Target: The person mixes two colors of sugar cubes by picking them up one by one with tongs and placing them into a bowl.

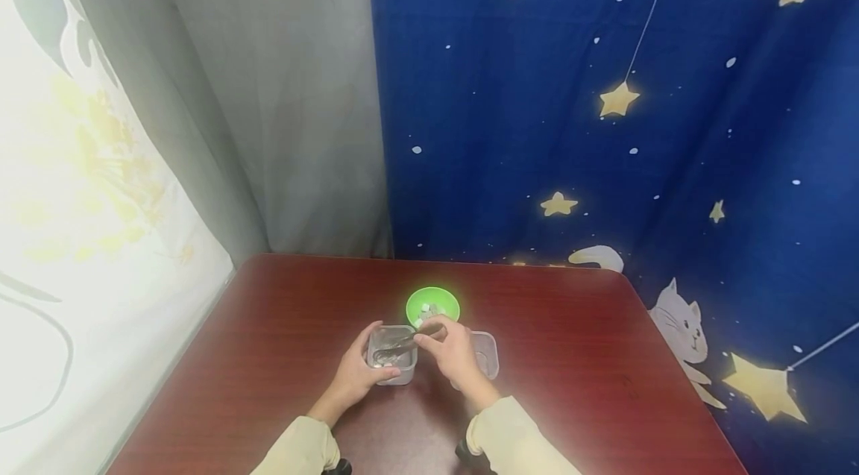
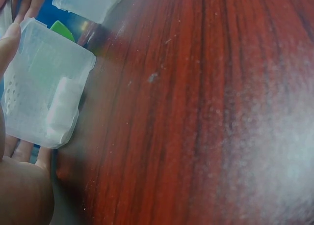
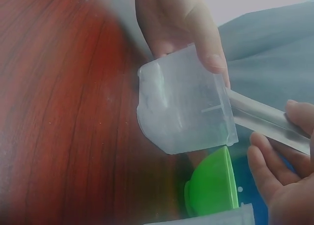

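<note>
Left hand (image 1: 356,374) curled round clear tub (image 1: 391,356), right hand (image 1: 454,350) pinching what look like tongs (image 1: 406,343), green bowl (image 1: 432,304) just behind.

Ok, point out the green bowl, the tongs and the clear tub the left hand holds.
green bowl (image 1: 432,303): head view, on its rim.
tongs (image 1: 403,344): head view, mid-length of the arms.
clear tub (image 3: 184,107): right wrist view, on its side wall.

The small pieces in the green bowl (image 1: 432,304) are too tiny to be made out. The second clear box (image 1: 486,354), toward the worktop's right edge, is half hidden behind the right hand (image 1: 452,350).
</note>
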`<state>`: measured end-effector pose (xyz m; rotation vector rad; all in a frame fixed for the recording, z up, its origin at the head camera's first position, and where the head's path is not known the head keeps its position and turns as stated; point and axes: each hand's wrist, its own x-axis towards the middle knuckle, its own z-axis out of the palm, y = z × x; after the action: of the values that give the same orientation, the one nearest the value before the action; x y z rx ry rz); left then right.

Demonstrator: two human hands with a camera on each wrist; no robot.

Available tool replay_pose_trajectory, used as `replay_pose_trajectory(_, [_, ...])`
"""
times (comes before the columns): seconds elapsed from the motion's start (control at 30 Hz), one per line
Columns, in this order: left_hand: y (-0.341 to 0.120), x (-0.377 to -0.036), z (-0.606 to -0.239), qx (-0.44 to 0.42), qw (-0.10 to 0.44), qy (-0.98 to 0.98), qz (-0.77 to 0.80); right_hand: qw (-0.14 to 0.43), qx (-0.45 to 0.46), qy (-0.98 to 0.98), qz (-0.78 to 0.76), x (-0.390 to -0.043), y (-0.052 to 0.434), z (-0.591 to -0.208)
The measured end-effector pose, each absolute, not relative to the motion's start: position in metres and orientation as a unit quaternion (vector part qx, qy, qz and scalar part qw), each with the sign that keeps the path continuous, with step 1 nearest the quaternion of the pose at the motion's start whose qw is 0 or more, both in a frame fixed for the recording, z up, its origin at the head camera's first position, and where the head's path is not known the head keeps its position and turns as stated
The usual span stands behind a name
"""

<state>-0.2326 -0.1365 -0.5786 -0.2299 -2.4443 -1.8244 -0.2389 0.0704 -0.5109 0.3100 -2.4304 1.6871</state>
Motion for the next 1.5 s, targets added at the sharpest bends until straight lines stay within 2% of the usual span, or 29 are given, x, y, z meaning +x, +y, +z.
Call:
replay_pose_trajectory(0.47, [-0.137, -0.232, -0.581, -0.074, 0.048, -0.799, -0.595, 0.108, 0.13, -0.84, 0.516, -0.238, 0.071, -0.514])
replay_pose_trajectory(0.93, [-0.136, -0.234, -0.577, -0.072, 0.043, -0.796, -0.6, 0.027, 0.187, -0.865, 0.465, -0.24, 0.08, -0.503])
replay_pose_trajectory(1.5, [-0.138, -0.235, -0.578, -0.074, 0.039, -0.8, -0.594, 0.044, 0.172, -0.859, 0.48, -0.241, 0.077, -0.512])
